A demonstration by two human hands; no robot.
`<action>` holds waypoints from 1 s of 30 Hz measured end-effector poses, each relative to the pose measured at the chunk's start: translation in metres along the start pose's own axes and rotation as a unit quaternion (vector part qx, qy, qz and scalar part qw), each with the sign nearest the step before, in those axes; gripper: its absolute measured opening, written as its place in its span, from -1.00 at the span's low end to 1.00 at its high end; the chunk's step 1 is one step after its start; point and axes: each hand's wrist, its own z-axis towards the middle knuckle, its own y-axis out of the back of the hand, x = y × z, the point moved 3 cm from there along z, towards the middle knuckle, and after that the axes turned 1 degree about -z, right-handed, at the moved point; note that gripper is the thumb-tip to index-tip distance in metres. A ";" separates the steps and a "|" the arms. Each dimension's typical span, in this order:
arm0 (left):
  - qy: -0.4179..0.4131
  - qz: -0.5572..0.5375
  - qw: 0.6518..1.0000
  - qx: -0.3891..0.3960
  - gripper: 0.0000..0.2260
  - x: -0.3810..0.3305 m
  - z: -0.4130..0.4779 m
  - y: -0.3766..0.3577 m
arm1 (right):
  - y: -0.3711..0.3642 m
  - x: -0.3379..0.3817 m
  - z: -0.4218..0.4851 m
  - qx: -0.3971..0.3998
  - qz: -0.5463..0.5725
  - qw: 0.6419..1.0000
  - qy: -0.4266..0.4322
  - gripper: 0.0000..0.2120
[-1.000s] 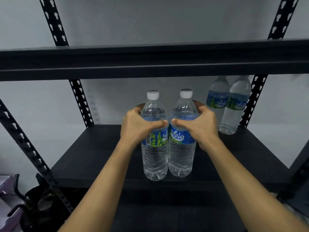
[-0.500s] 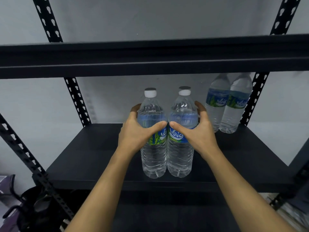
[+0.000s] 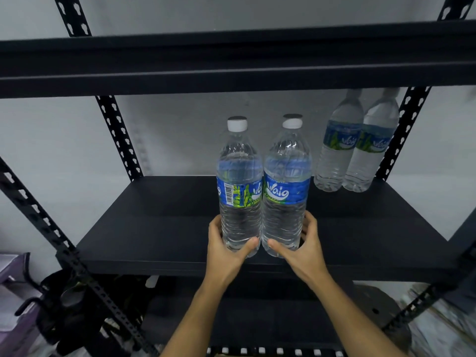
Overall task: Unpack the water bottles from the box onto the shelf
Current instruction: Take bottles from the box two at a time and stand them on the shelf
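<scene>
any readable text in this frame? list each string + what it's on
"Waig": label of the front right bottle, held by the right hand.
"Wai", cut off at the edge: label of the front left bottle, held by the left hand. Its barcode digits are too small.
"Waig", blurred: labels of the two back bottles.
Small print above the front right logo: unreadable.
</scene>
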 end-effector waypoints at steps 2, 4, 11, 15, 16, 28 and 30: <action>0.004 -0.002 1.000 0.011 -0.20 0.005 0.002 0.002 | -0.001 -0.004 0.000 0.001 -0.001 1.000 -0.001 -0.09; 0.003 -0.004 1.000 0.022 -0.17 0.004 0.001 0.003 | -0.001 -0.007 0.000 0.001 -0.008 1.000 -0.005 -0.08; 0.008 -0.032 0.999 0.042 -0.22 0.005 0.002 0.006 | 0.002 -0.011 0.000 0.001 -0.025 0.999 -0.026 -0.04; 0.018 -0.038 0.997 0.071 -0.25 0.006 0.008 0.011 | 0.002 -0.013 0.000 -0.001 -0.026 0.999 -0.031 -0.04; 0.025 -0.040 0.995 0.090 -0.27 0.006 0.011 0.013 | 0.003 -0.013 0.000 0.000 -0.026 0.999 -0.031 -0.04; 0.012 0.020 1.000 0.007 -0.16 0.012 0.009 0.006 | 0.004 -0.015 0.001 0.007 -0.032 0.999 -0.038 0.02; 0.013 0.018 1.000 0.003 -0.17 0.014 0.007 0.006 | 0.004 -0.014 0.001 0.006 -0.032 0.999 -0.038 0.01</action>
